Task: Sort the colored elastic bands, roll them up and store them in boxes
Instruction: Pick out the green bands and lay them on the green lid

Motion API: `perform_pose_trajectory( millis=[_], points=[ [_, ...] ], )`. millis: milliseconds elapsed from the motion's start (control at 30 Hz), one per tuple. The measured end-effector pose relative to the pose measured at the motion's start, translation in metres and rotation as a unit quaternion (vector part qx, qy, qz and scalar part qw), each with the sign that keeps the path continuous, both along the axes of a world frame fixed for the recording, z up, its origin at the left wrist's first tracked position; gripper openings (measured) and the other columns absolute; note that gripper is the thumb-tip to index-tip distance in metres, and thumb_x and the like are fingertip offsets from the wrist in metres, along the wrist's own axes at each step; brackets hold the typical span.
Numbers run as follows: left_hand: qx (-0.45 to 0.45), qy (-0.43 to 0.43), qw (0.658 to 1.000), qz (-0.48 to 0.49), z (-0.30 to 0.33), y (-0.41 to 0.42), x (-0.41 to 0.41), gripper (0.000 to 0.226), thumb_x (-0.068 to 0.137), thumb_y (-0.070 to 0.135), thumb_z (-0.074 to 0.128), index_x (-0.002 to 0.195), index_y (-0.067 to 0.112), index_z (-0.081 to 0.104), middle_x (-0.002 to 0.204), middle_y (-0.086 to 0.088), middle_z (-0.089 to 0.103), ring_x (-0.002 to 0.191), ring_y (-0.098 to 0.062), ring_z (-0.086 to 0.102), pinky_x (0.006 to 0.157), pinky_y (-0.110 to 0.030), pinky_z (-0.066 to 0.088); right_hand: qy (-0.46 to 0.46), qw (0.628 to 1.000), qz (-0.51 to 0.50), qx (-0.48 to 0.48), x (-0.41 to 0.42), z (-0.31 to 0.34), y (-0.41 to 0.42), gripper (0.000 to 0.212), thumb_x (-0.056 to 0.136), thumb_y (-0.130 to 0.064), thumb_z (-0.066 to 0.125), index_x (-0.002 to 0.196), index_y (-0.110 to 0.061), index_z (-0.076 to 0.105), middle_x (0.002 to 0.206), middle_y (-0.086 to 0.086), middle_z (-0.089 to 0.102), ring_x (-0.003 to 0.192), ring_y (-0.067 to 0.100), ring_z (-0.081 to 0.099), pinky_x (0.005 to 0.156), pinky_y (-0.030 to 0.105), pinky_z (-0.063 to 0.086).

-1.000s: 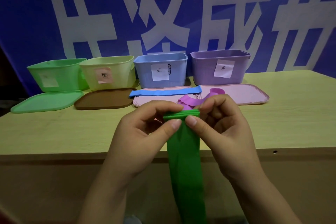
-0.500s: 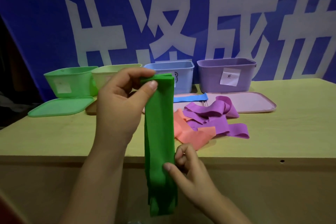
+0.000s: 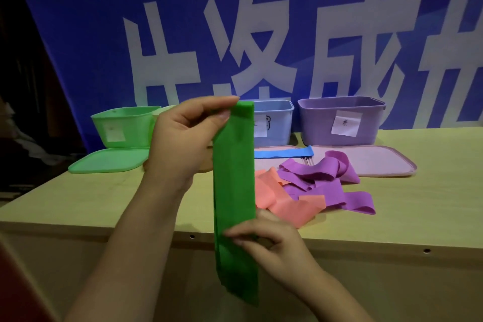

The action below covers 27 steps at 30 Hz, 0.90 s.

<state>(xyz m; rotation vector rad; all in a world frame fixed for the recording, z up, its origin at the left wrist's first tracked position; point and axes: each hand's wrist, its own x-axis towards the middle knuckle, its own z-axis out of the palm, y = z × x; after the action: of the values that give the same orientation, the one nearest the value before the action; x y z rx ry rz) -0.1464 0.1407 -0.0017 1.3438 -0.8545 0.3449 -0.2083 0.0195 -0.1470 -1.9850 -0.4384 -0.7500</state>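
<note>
left hand (image 3: 180,138): raised over desk's front edge, pinches top fold of green band (image 3: 234,191)
right hand (image 3: 271,240): lower, fingers pinch same band near front edge
green band: hangs upright between both hands, tail drops below front edge of desk (image 3: 392,217)
pink band (image 3: 282,201), purple band (image 3: 321,180): loose pile mid-desk, touching
blue band (image 3: 282,152): flat on a lid by blue box (image 3: 274,120)
green box (image 3: 122,125), purple box (image 3: 339,117): along back edge

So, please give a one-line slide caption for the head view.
Left hand and right hand hold a green elastic band vertically above the table, with colour-matched boxes behind.
</note>
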Motion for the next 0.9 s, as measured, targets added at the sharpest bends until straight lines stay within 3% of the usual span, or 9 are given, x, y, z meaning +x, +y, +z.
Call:
perform_pose_trajectory(
  millis=[100,200,267,400,500,667,800,900],
  points=[
    [-0.06,0.02,0.998,0.024,0.006,0.006,0.011,0.025,0.086,-0.001,0.057,0.095,0.019,0.068,0.081,0.016,0.073,0.086,-0.002,0.067,0.079,-0.023,0.055,0.047,0.998,0.028,0.012,0.0,-0.007,-0.001,0.021,0.08,-0.023,0.066,0.096,-0.036,0.071,0.091,-0.005,0.065,0.09,0.002,0.06,0.077,0.015,0.047],
    [-0.108,0.049,0.992,0.032,0.016,0.013,0.026,0.026,0.088,-0.002,0.055,0.1,0.018,0.067,0.077,0.016,0.072,0.079,0.0,0.067,0.073,-0.02,0.055,0.122,0.991,0.045,-0.012,0.0,-0.009,0.002,0.032,0.082,-0.021,0.068,0.089,-0.053,0.067,0.095,-0.01,0.067,0.095,0.003,0.061,0.083,0.02,0.05],
    [-0.11,0.051,0.991,0.05,0.022,0.02,0.041,0.026,0.089,-0.003,0.055,0.098,0.018,0.068,0.077,0.016,0.072,0.079,-0.001,0.067,0.071,-0.018,0.054,0.144,0.989,0.043,-0.013,0.002,-0.004,0.001,0.039,0.083,-0.017,0.069,0.084,-0.055,0.067,0.095,-0.016,0.068,0.094,0.0,0.061,0.08,0.013,0.046],
    [-0.107,0.097,0.984,0.109,0.021,0.043,0.09,0.026,0.089,-0.002,0.055,0.093,0.018,0.07,0.086,0.008,0.071,0.077,-0.002,0.067,0.063,-0.016,0.051,0.181,0.982,0.035,-0.034,0.007,0.02,-0.008,0.038,0.082,-0.011,0.07,0.079,-0.049,0.067,0.086,-0.027,0.067,0.082,-0.009,0.06,0.072,0.008,0.042],
    [-0.107,0.158,0.971,0.147,0.009,0.073,0.135,0.026,0.091,0.0,0.053,0.103,0.017,0.068,0.094,0.002,0.069,0.08,-0.007,0.065,0.06,-0.018,0.051,0.221,0.974,0.02,-0.04,0.021,0.049,-0.015,0.029,0.083,-0.011,0.07,0.077,-0.039,0.069,0.077,-0.029,0.066,0.075,-0.011,0.059,0.07,0.008,0.043],
    [-0.139,0.294,0.931,0.168,-0.017,0.134,0.197,0.03,0.091,-0.004,0.051,0.114,0.014,0.062,0.093,-0.007,0.065,0.078,-0.014,0.062,0.068,-0.025,0.049,0.264,0.964,0.001,0.032,0.076,0.096,-0.012,0.013,0.083,-0.009,0.069,0.08,-0.022,0.071,0.074,-0.01,0.068,0.065,0.001,0.06,0.059,0.011,0.047],
    [-0.145,0.353,0.902,0.202,-0.031,0.18,0.237,0.025,0.093,-0.007,0.046,0.084,0.015,0.053,0.078,-0.007,0.055,0.066,-0.014,0.052,0.059,-0.023,0.041,0.316,0.941,0.008,0.122,0.142,0.11,0.011,0.011,0.082,-0.003,0.068,0.09,-0.011,0.067,0.082,0.004,0.058,0.071,0.012,0.059,0.056,0.018,0.051],
    [-0.14,0.381,0.881,0.241,-0.039,0.213,0.267,0.031,0.094,-0.007,0.041,0.076,0.017,0.048,0.075,-0.007,0.05,0.065,-0.015,0.048,0.057,-0.023,0.038,0.344,0.924,0.019,0.163,0.191,0.109,0.033,0.012,0.083,-0.002,0.067,0.091,-0.01,0.063,0.091,0.009,0.062,0.076,0.016,0.063,0.053,0.02,0.051]
  ],
)
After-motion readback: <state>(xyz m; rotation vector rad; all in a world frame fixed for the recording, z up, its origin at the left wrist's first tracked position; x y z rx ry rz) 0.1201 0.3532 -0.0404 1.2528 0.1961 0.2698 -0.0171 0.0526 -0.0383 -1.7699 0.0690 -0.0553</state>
